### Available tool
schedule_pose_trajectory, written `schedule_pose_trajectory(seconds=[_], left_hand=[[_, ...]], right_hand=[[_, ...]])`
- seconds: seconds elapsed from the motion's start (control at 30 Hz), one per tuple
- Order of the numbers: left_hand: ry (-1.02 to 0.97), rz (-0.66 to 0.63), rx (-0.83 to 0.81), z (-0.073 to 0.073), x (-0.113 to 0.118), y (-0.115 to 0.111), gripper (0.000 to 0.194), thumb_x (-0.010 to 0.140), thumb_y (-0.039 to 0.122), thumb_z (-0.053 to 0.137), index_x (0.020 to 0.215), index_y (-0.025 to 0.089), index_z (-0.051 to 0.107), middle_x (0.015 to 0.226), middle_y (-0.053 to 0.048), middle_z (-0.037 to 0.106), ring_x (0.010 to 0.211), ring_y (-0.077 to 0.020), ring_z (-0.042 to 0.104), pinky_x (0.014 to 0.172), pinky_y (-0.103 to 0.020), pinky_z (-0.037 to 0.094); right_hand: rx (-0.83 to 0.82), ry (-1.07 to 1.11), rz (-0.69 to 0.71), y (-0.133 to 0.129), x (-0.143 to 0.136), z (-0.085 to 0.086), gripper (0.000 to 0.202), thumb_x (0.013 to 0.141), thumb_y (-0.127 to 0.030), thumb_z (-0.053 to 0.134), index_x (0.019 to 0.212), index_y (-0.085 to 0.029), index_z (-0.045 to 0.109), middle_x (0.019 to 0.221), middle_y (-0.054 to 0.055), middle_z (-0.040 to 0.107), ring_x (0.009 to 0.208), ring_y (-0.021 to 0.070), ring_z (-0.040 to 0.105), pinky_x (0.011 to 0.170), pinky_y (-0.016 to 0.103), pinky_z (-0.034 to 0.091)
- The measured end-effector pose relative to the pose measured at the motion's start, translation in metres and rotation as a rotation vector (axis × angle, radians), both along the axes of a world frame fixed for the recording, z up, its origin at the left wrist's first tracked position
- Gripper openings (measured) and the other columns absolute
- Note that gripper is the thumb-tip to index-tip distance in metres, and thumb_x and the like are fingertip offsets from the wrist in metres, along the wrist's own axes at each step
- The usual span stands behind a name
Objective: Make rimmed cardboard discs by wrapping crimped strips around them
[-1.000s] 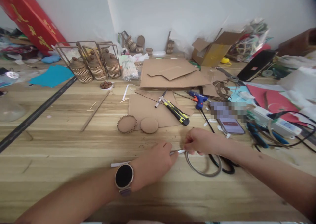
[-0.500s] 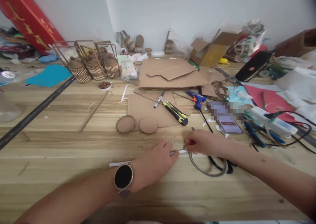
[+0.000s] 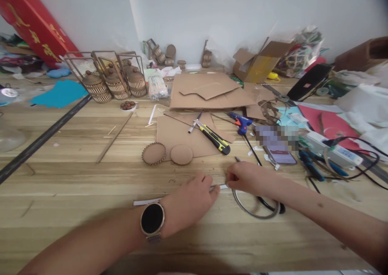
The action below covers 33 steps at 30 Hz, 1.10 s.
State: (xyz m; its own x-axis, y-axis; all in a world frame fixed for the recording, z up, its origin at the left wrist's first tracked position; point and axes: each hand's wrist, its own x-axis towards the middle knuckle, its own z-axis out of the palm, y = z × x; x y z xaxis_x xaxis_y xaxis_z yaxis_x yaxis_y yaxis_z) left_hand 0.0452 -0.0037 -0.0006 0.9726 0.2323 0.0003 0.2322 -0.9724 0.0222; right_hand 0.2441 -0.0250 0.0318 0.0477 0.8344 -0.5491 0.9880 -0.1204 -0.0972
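Observation:
A narrow white strip (image 3: 148, 202) lies across the table and passes under my left hand (image 3: 190, 202), whose fingers are bent and closed on it, thumb against its edge. My right hand (image 3: 242, 176) pinches the strip's other end, just right of my left thumb. From beneath the right hand a grey-brown band (image 3: 257, 216) curls in a loop on the wood; where it joins the strip is hidden by my fingers. Beyond my hands lie a cardboard disc (image 3: 181, 154) and another disc with a braided rim (image 3: 154, 153).
A yellow-and-black utility knife (image 3: 214, 138) and a pen (image 3: 195, 121) rest on cardboard (image 3: 169, 127). A blue glue gun (image 3: 241, 123), a phone (image 3: 280, 153), pliers (image 3: 312, 166) and a power strip (image 3: 339, 149) crowd the right. Small lidded baskets (image 3: 117, 85) stand at back left.
Both hands stay almost where they were, holding the strip. My right hand has shifted very slightly left; the view has moved a little.

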Motion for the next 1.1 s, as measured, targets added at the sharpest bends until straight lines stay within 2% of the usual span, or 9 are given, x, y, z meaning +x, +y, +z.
schedule_pose_trajectory(seconds=[0.17,0.27,0.4,0.53,0.63,0.7,0.87,1.1], left_hand=[[0.028,0.024,-0.019,0.002,0.0,0.003,0.033,0.091,0.007,0.051,0.123,0.015,0.057,0.097,-0.009,0.06,0.088,-0.0232,0.058,0.066,-0.029,0.048],[-0.071,0.088,-0.087,0.0,0.0,0.009,0.028,0.092,0.007,0.049,0.115,0.017,0.06,0.095,-0.007,0.061,0.09,-0.0221,0.058,0.075,-0.031,0.048],[-0.241,0.224,-0.369,0.0,0.0,0.018,0.017,0.098,0.02,0.048,0.105,0.018,0.063,0.097,-0.005,0.066,0.093,-0.0207,0.061,0.082,-0.031,0.048],[-0.295,0.28,-0.674,0.007,-0.003,0.023,0.022,0.097,0.018,0.045,0.086,0.018,0.064,0.081,0.001,0.067,0.074,-0.014,0.061,0.065,-0.023,0.044],[-0.335,0.349,-0.764,0.013,-0.008,0.023,0.023,0.095,0.017,0.046,0.077,0.018,0.061,0.074,0.003,0.064,0.069,-0.0124,0.059,0.059,-0.021,0.041],[-0.343,0.394,-0.739,0.014,-0.01,0.022,0.022,0.094,0.019,0.047,0.075,0.018,0.059,0.073,0.002,0.063,0.069,-0.0127,0.058,0.059,-0.022,0.04],[-0.353,0.499,-0.555,0.01,-0.011,0.017,0.023,0.095,0.024,0.048,0.076,0.018,0.057,0.073,0.0,0.065,0.067,-0.015,0.059,0.058,-0.026,0.036],[-0.341,0.575,-0.419,0.008,-0.011,0.01,0.021,0.093,0.022,0.051,0.073,0.017,0.055,0.07,-0.003,0.063,0.064,-0.0164,0.058,0.056,-0.027,0.033]], right_hand=[[0.031,-0.009,-0.018,-0.001,0.0,-0.002,0.014,0.079,-0.021,0.058,0.075,-0.019,0.072,0.076,0.006,0.071,0.072,0.0193,0.064,0.053,0.025,0.03],[0.083,0.021,-0.011,-0.001,-0.001,0.001,0.014,0.08,-0.021,0.057,0.071,-0.02,0.068,0.073,0.003,0.07,0.068,0.0168,0.062,0.053,0.025,0.03],[0.171,0.056,0.012,-0.005,-0.01,0.013,0.016,0.085,-0.023,0.054,0.071,-0.021,0.061,0.074,0.003,0.069,0.066,0.0157,0.059,0.055,0.025,0.032],[0.259,0.106,0.011,-0.012,-0.023,0.021,0.017,0.088,-0.027,0.051,0.075,-0.021,0.06,0.074,0.004,0.069,0.065,0.0173,0.058,0.056,0.026,0.034],[0.363,0.173,0.025,-0.019,-0.026,0.017,0.018,0.089,-0.028,0.048,0.079,-0.021,0.061,0.076,0.005,0.07,0.065,0.0182,0.06,0.056,0.027,0.038],[0.453,0.217,0.06,-0.022,-0.026,0.011,0.018,0.089,-0.029,0.047,0.082,-0.021,0.062,0.077,0.005,0.07,0.065,0.0185,0.062,0.056,0.027,0.041],[0.752,0.218,0.144,-0.029,-0.031,-0.007,0.019,0.092,-0.028,0.045,0.084,-0.022,0.061,0.082,0.004,0.067,0.064,0.0177,0.065,0.055,0.027,0.045],[1.061,0.086,0.139,-0.037,-0.056,-0.027,0.032,0.1,-0.032,0.037,0.08,-0.021,0.058,0.083,0.005,0.066,0.049,0.0125,0.059,0.044,0.026,0.04]])
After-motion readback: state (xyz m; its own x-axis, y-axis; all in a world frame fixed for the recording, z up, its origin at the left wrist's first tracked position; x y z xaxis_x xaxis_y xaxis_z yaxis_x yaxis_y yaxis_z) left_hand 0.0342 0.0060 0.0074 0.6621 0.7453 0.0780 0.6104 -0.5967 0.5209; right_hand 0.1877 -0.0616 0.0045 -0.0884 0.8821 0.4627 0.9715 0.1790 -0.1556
